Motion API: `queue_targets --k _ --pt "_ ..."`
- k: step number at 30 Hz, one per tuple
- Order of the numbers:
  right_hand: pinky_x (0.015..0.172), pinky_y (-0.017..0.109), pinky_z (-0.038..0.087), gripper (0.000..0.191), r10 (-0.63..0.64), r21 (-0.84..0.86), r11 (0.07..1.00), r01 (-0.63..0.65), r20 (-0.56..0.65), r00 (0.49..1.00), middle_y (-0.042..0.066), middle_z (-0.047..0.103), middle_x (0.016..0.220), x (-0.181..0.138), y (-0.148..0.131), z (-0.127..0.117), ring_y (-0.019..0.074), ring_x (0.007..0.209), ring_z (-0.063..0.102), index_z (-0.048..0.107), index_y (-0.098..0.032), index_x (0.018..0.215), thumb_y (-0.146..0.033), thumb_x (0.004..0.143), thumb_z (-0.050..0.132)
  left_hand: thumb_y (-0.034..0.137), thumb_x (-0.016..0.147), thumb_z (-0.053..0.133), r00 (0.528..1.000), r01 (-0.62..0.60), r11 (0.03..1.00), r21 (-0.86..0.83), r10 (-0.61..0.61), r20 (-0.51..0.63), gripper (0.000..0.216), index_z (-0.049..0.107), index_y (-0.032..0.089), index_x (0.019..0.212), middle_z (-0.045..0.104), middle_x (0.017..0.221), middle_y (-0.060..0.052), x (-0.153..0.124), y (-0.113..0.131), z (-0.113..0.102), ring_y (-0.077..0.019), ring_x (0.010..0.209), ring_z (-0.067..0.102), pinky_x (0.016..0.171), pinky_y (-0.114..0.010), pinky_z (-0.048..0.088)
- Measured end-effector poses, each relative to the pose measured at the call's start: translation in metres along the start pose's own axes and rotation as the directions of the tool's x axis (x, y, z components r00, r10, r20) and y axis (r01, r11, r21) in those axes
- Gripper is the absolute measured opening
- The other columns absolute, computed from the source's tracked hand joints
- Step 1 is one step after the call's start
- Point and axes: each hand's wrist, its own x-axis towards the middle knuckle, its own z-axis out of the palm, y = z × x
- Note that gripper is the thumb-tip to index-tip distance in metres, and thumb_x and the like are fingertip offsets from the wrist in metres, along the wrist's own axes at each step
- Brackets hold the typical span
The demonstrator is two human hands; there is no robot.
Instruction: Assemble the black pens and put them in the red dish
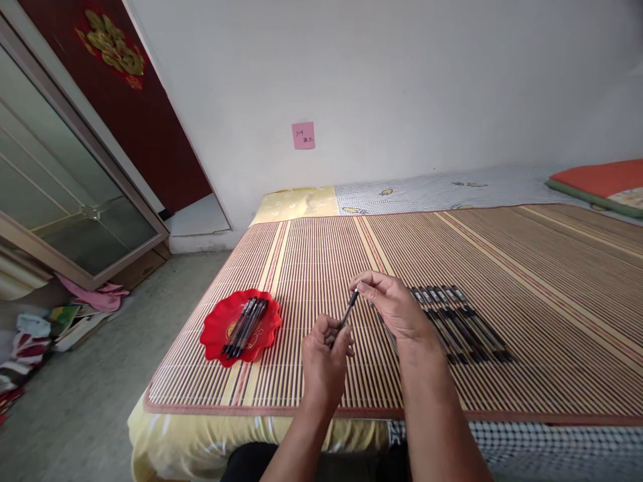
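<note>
Over the bamboo mat, my left hand is closed around the lower part of a slim dark pen, which is tilted up to the right. The thumb and fingers of my right hand pinch its upper end, where a small whitish bit shows. Left of my hands, several dark pens lie side by side in a red plate with a wavy rim. To the right, partly hidden behind my right hand and forearm, is a row of several more pens with clear barrels and dark ends.
The striped bamboo mat covers a bed with a yellow sheet at its near edge. An orange and green folded cushion lies at the far right. A pink note is on the wall. Clothes and books sit on the floor at left.
</note>
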Motion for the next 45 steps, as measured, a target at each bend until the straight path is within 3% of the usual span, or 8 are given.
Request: queue_targets --k 6,9,14,21,26,37,43,45 --pt "0.097 0.040 0.050 0.026 0.031 0.035 0.999 -0.028 -0.097 0.995 0.007 0.075 0.110 0.003 0.012 -0.010 0.0223 0.102 0.068 0.076 -0.025 0.101 -0.047 0.092 0.066 0.043 0.089 0.069 0.999 0.022 0.994 -0.111 -0.019 0.033 0.026 0.059 0.019 0.088 0.063 0.065 0.002 0.003 0.000 -0.003 -0.0108 0.046 0.057 0.046 -0.021 0.046" --pt "0.094 0.040 0.053 0.033 0.051 -0.252 0.959 -0.127 -0.285 0.957 0.011 0.075 0.118 0.005 0.027 -0.028 0.0237 0.103 0.070 0.073 -0.021 0.117 -0.034 0.098 0.049 0.050 0.087 0.070 0.995 0.086 0.963 -0.254 -0.071 0.067 0.037 0.058 0.018 0.099 0.063 0.064 0.003 0.010 -0.003 -0.009 -0.0096 0.042 0.054 0.042 -0.020 0.041" --pt "0.100 0.034 0.050 0.047 0.160 -0.766 0.527 -0.367 -0.335 0.929 0.014 0.074 0.123 0.010 0.050 -0.043 0.0238 0.116 0.068 0.072 -0.014 0.124 -0.010 0.094 0.036 0.050 0.086 0.071 0.988 0.135 0.940 -0.315 -0.103 0.118 0.038 0.058 0.017 0.098 0.065 0.064 0.003 0.017 -0.008 -0.017 -0.0085 0.041 0.055 0.042 -0.018 0.036" --pt "0.087 0.036 0.049 0.036 0.318 -0.855 0.319 -0.410 -0.311 0.896 0.021 0.077 0.112 0.013 0.070 -0.030 0.0324 0.107 0.070 0.080 -0.013 0.108 -0.009 0.088 0.050 0.049 0.084 0.074 0.978 0.178 0.927 -0.330 -0.130 0.164 0.037 0.057 0.017 0.094 0.066 0.063 0.002 0.017 -0.010 -0.014 -0.0088 0.042 0.055 0.043 -0.018 0.034" --pt "0.086 0.029 0.047 0.033 0.319 -0.876 0.310 -0.370 -0.271 0.908 0.011 0.078 0.114 0.012 0.065 -0.027 0.0248 0.108 0.070 0.080 -0.020 0.105 -0.013 0.093 0.050 0.049 0.085 0.072 0.981 0.160 0.934 -0.321 -0.114 0.157 0.037 0.059 0.017 0.095 0.066 0.064 0.002 0.020 -0.011 -0.017 -0.0085 0.041 0.054 0.043 -0.019 0.034" --pt "0.071 0.031 0.043 0.016 0.364 -0.880 0.262 -0.395 -0.289 0.885 0.020 0.074 0.104 0.011 0.071 0.007 0.0263 0.092 0.071 0.073 -0.014 0.095 -0.012 0.085 0.061 0.042 0.078 0.078 0.986 0.151 0.931 -0.332 -0.118 0.118 0.034 0.060 0.015 0.090 0.065 0.070 0.001 0.024 -0.012 -0.020 -0.0061 0.046 0.050 0.047 -0.019 0.034" --pt "0.069 0.031 0.045 0.007 0.296 -0.831 0.422 -0.362 -0.251 0.922 0.015 0.073 0.094 0.011 0.066 0.006 0.0252 0.086 0.069 0.068 -0.015 0.084 -0.011 0.081 0.062 0.041 0.079 0.078 0.987 0.156 0.932 -0.326 -0.132 0.097 0.033 0.063 0.014 0.091 0.059 0.065 0.003 0.023 -0.010 -0.021 -0.0049 0.050 0.038 0.049 -0.018 0.027" --pt "0.071 0.030 0.049 0.007 0.222 -0.751 0.568 -0.336 -0.254 0.941 0.011 0.074 0.097 0.013 0.060 0.004 0.0224 0.087 0.070 0.067 -0.016 0.091 -0.019 0.086 0.063 0.044 0.081 0.076 0.988 0.152 0.931 -0.332 -0.130 0.088 0.033 0.064 0.014 0.091 0.057 0.065 0.003 0.023 -0.009 -0.021 -0.0057 0.053 0.039 0.051 -0.018 0.028"
